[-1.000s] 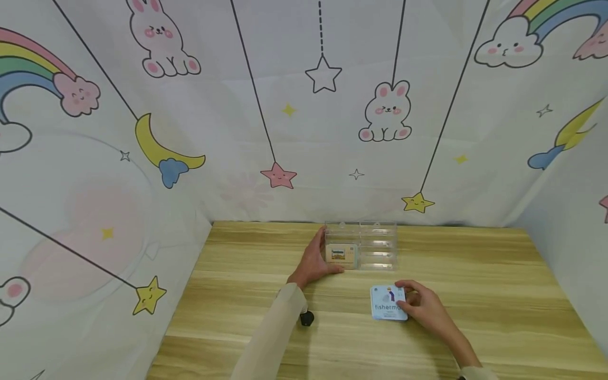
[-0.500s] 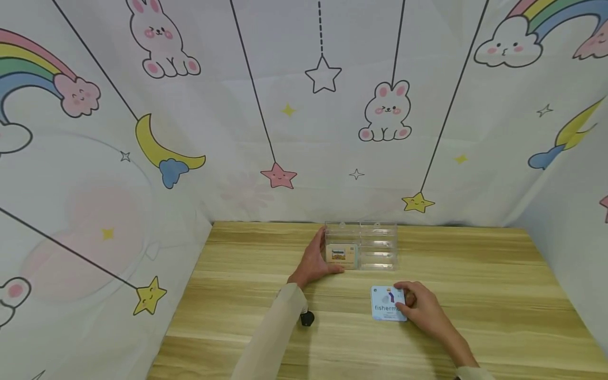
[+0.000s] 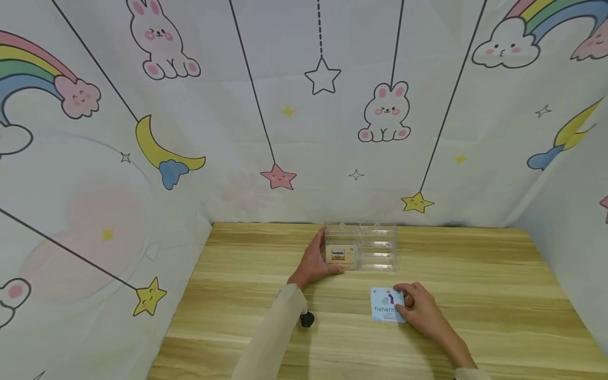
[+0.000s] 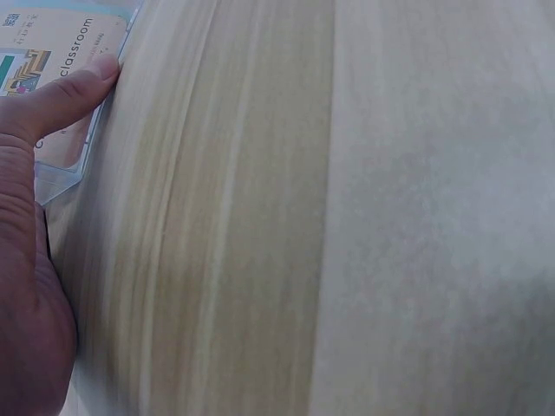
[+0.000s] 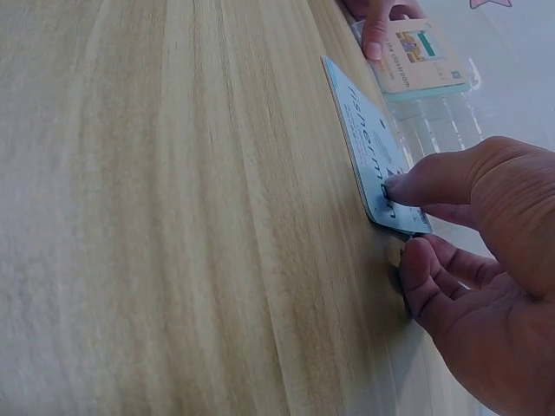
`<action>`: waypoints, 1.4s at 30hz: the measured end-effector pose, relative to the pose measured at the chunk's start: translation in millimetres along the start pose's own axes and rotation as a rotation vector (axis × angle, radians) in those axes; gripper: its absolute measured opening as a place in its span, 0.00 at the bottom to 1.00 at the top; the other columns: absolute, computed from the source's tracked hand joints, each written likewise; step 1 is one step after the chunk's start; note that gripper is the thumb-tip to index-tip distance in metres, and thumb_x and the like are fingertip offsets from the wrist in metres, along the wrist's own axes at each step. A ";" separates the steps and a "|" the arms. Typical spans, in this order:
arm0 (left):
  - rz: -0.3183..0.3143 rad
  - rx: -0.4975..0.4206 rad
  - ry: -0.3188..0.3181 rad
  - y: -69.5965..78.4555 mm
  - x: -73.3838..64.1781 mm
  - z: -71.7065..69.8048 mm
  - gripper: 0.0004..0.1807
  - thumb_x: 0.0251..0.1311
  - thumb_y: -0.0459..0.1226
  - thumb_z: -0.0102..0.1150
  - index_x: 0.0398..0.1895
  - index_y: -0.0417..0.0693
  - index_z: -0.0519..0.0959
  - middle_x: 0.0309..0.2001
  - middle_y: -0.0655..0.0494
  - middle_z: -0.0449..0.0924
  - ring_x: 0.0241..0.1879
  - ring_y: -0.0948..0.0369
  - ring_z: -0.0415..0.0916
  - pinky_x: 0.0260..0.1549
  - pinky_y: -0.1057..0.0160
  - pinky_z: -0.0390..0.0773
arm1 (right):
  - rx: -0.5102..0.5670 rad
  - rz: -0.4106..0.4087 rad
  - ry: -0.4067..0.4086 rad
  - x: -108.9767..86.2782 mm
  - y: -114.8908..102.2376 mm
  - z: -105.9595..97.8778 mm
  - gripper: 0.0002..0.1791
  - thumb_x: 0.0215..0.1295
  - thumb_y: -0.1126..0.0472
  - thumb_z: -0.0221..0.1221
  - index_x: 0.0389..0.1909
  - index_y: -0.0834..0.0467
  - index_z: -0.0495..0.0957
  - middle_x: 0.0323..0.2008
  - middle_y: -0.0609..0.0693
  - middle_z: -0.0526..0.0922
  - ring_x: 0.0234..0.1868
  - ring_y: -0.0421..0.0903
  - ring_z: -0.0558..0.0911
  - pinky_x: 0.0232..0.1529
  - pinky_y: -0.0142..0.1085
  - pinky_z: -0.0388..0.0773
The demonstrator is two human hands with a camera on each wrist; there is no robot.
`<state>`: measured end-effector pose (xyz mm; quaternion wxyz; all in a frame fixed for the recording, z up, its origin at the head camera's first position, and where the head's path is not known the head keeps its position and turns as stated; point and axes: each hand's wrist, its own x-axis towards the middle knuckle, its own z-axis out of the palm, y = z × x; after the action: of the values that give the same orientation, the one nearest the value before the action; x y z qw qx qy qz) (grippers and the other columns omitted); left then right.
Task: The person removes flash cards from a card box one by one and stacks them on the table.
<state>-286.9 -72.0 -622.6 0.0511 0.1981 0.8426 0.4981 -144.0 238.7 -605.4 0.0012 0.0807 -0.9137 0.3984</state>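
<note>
Near the back of the table lies a clear plastic box with two columns of compartments. My left hand grips its left end, fingers along the side and thumb at the front edge. A peach card reading "classroom" sits in the box's front left part, with a light blue edge showing under it. In front of the box, my right hand pinches the right edge of a thin stack of light blue flash cards. The top one is printed "fisherman" with a small figure, and my thumb covers part of it.
The wood-grain table meets a white cloth backdrop with printed bunnies and stars behind and at the sides. A round black object shows at my left wrist.
The blue cards and my right hand have shifted very slightly toward me. My left hand and the box keep the same place.
</note>
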 end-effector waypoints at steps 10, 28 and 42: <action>0.015 0.008 0.012 -0.3 -0.8 0.3 0.73 0.43 0.42 0.88 0.85 0.45 0.42 0.82 0.46 0.50 0.79 0.53 0.54 0.74 0.61 0.61 | -0.021 0.008 -0.012 -1.3 -4.7 0.0 0.23 0.57 0.71 0.72 0.56 0.66 0.81 0.39 0.53 0.73 0.35 0.44 0.70 0.33 0.31 0.71; -0.001 0.006 0.003 -2.5 -0.9 0.3 0.74 0.42 0.44 0.88 0.85 0.49 0.41 0.82 0.50 0.50 0.79 0.57 0.53 0.74 0.65 0.60 | -0.009 -0.006 0.006 -3.2 -5.1 0.9 0.23 0.62 0.69 0.70 0.58 0.66 0.80 0.43 0.53 0.75 0.35 0.43 0.71 0.34 0.31 0.73; 0.017 -0.011 0.009 -3.2 -0.6 1.2 0.74 0.43 0.43 0.88 0.85 0.47 0.41 0.82 0.47 0.49 0.79 0.52 0.53 0.75 0.60 0.61 | -0.090 -0.134 0.036 19.1 -16.0 -5.1 0.23 0.64 0.66 0.70 0.60 0.65 0.80 0.45 0.56 0.78 0.31 0.41 0.70 0.33 0.34 0.70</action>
<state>-286.9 -72.6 -626.1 0.0443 0.2027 0.8383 0.5043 -160.8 228.9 -589.1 0.0480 0.1343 -0.9231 0.3572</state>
